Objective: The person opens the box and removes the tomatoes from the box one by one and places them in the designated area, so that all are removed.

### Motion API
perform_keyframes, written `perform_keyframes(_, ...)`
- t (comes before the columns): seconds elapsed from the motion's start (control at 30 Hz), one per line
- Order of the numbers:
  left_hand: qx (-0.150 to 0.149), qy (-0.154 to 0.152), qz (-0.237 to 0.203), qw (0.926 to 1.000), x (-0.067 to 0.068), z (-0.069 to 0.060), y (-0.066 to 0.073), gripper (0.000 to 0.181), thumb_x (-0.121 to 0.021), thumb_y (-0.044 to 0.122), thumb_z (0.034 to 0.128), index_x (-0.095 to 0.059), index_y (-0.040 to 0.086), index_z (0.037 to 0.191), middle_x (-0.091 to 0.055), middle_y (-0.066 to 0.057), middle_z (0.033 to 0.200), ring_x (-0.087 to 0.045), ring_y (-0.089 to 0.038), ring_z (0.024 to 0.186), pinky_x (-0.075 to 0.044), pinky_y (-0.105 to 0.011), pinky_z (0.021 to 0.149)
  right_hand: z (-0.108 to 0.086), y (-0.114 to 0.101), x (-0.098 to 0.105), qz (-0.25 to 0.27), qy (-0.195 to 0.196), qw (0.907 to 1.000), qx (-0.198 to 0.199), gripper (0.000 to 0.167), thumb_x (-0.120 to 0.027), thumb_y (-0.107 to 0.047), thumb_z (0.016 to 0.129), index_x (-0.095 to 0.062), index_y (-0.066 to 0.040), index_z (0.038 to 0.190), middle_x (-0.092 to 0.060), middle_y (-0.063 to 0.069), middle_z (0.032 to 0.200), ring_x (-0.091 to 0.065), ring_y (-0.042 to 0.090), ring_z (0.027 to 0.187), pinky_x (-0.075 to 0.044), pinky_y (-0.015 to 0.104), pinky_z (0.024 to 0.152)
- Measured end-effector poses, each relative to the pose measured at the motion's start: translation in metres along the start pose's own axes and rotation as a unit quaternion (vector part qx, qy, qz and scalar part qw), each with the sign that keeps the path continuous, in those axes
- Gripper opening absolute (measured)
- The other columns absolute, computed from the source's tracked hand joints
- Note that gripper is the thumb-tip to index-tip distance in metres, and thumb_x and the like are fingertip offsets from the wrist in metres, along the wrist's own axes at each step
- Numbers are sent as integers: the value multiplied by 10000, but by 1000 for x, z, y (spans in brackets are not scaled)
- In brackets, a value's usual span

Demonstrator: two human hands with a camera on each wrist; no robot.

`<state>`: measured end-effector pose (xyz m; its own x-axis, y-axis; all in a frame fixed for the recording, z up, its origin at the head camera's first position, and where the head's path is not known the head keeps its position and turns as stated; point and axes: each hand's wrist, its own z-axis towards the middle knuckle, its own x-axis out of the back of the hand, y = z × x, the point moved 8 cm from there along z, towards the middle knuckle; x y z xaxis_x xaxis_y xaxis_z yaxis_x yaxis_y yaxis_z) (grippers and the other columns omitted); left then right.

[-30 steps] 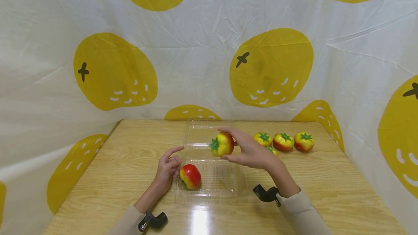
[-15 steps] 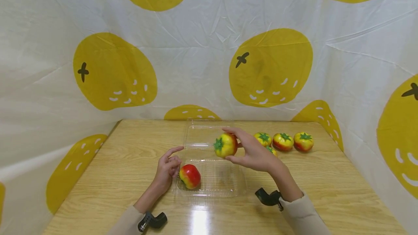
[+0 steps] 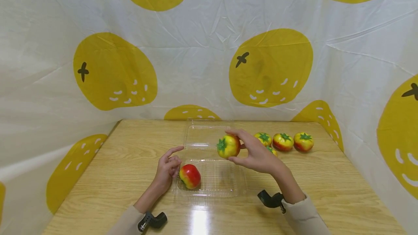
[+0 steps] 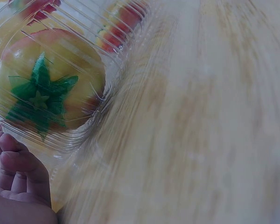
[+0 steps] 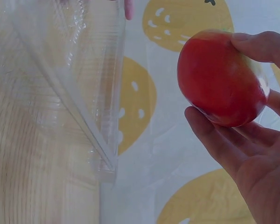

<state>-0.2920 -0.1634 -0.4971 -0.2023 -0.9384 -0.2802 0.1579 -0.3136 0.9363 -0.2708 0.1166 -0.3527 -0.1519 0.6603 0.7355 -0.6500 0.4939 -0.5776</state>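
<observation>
My right hand (image 3: 254, 151) grips a toy tomato (image 3: 228, 146) between thumb and fingers, above the clear plastic clamshell box (image 3: 240, 191). Its green star-shaped calyx points left; in the right wrist view the held tomato (image 5: 219, 77) shows its smooth red underside. A second toy tomato (image 3: 190, 176) lies on its side in the box's left part, calyx towards the left wall, as the left wrist view of this tomato (image 4: 84, 60) shows. My left hand (image 3: 166, 171) rests beside the box's left wall, index finger extended, other fingers loosely bent, apparently touching the edge.
Several more toy tomatoes (image 3: 283, 141) stand calyx-up at the right rear of the wooden table (image 3: 137, 144); one is mostly hidden behind my right hand. The box's lid (image 3: 202, 133) lies folded back. A white curtain (image 3: 196, 71) with yellow fruit prints surrounds the table.
My right hand has drifted slightly to the right with the toy tomato, whose calyx has turned a little more towards the head camera. The left hand and the box have stayed put.
</observation>
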Motion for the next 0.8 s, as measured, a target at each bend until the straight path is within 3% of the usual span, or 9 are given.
perform_keyframes(0.37,103,96,-4,9999,1,1,-3,475,-472,-59,975,-430,-109,1446,-584,35,681,-428,-78,478,-346,-157,419,-5,5,1,112,178,9995,241,673,-849,-154,842,-534,-98,1434,-594,67,1363,-614,178,1116,-623,368,882)
perform_keyframes(0.8,124,92,35,9999,1,0,-2,475,-475,-52,981,-426,-104,1450,-576,32,677,-425,-83,485,-343,-164,422,-8,14,4,65,219,9997,46,686,-859,-148,829,-531,-117,1430,-589,54,1373,-603,172,1128,-613,329,890)
